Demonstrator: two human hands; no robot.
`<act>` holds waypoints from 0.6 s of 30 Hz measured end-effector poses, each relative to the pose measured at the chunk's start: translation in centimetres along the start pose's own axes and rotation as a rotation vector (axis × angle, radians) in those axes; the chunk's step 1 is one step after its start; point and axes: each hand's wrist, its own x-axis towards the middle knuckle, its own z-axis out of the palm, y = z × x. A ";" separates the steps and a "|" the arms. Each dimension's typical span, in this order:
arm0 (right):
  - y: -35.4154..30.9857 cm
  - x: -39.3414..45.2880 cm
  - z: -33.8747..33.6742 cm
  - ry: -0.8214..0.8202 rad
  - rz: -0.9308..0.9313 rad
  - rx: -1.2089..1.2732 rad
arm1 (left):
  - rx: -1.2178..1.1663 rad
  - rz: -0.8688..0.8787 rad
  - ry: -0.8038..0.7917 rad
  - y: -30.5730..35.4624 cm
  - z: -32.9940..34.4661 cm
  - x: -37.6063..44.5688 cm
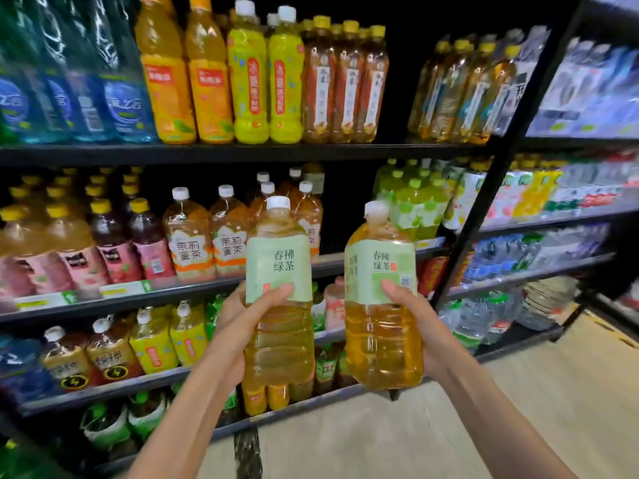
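Black shop shelves (242, 152) crowded with drinks, pale wood-look floor (518, 409)

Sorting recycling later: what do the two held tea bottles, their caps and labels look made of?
The left bottle and right bottle: clear glossy plastic, probably; amber drink shows through ribbed walls. Their caps: opaque white plastic, seemingly matte. Their labels: pale green wrap, film or paper, cannot tell.

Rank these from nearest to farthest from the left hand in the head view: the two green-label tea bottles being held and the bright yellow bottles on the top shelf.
1. left tea bottle: gripped by the left hand itself.
2. right tea bottle: alongside to the right, gripped by the right hand.
3. bright yellow bottles: on the top shelf, well above and behind.
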 end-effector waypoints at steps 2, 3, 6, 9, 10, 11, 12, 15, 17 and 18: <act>-0.8 1.2 -2.2 -0.008 -0.013 0.009 | -0.005 -0.004 0.002 -0.7 1.9 1.8; -1.2 2.0 -3.3 -0.016 -0.021 0.010 | -0.005 -0.005 0.005 -1.2 2.8 2.9; -2.5 4.9 -6.5 -0.005 -0.024 -0.010 | -0.006 0.003 0.008 -2.2 5.4 6.2; -4.2 8.6 -9.5 0.000 -0.013 -0.034 | -0.018 0.023 0.013 -2.9 8.3 9.8; -4.7 9.6 -10.4 -0.007 -0.025 -0.046 | -0.016 0.033 0.011 -3.2 9.3 10.8; -5.2 10.7 -11.2 -0.020 -0.042 -0.052 | -0.015 0.044 0.010 -3.4 10.2 11.9; -5.7 11.6 -12.0 -0.039 -0.055 -0.053 | -0.008 0.055 0.012 -3.6 11.0 13.0; -6.8 14.4 -14.1 -0.064 -0.050 -0.020 | 0.009 0.081 0.005 -4.4 13.1 15.9; -7.1 16.3 -15.5 -0.083 -0.041 0.006 | 0.000 0.098 0.015 -5.0 14.2 17.7; -7.3 17.2 -16.1 -0.091 -0.036 -0.002 | -0.001 0.103 0.025 -5.3 14.7 18.6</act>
